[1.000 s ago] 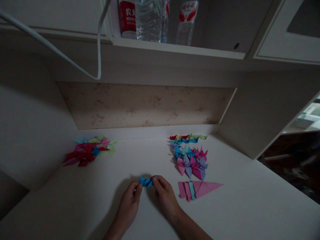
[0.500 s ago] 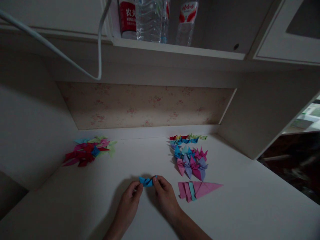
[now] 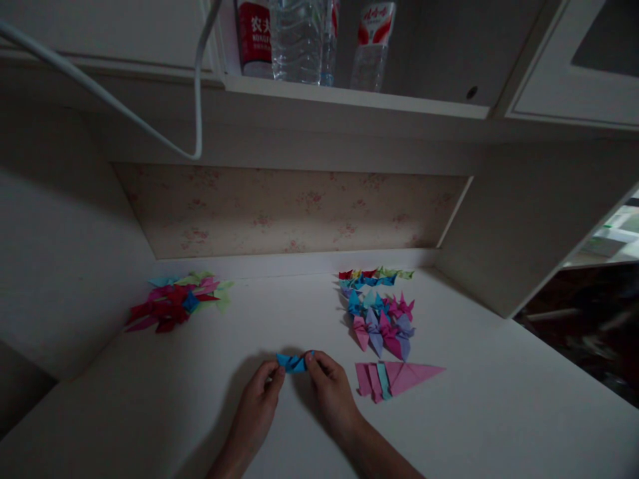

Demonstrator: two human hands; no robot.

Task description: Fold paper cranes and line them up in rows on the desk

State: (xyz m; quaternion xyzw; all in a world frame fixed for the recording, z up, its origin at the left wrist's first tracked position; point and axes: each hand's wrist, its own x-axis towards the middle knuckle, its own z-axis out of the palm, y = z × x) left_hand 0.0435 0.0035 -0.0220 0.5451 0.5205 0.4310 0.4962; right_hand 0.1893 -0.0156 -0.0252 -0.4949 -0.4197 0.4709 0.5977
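Blue folded paper is held between two hands

The blue folded paper (image 3: pixel 291 363) is over the white table (image 3: pixel 479 412). The left hand (image 3: pixel 259 394) pinches its left end, and the right hand (image 3: pixel 333 391) pinches its right end, with thumb and fingers. Compared with the previous frame, the left tip sits very slightly more left; the hands are almost unchanged. To the right of the blue folded paper lie pink and teal folded strips (image 3: pixel 379 380); farther right and behind, colourful folded figures (image 3: pixel 382 322). Well to its left and behind is a mixed paper pile (image 3: pixel 172 306).
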